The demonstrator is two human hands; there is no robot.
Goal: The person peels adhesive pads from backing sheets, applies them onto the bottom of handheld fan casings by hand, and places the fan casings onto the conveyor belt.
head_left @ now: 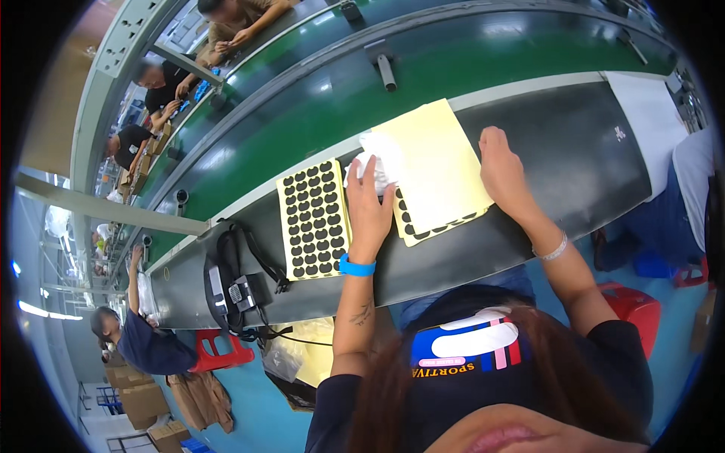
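My left hand (368, 215), with a blue band at the wrist, has its fingers apart at the edge of a crumpled white tissue or wrap (385, 162). To its left lies a pale yellow sheet of black round stickers (312, 219), on top of a stack. A blank yellow sheet (438, 162) covers most of a second stack, and black stickers peek out along its lower and left edges. Just beyond that sheet's right edge, my right hand (504, 172) is closed with curled fingers. What it holds, if anything, is hidden.
A black strap with a boxy device (238, 291) rests on the dark table (559, 136) at the left. Behind the table runs a green conveyor (302, 143). Several co-workers sit across and to the left; a person's sleeve (695, 181) shows at right. Red stools stand nearby.
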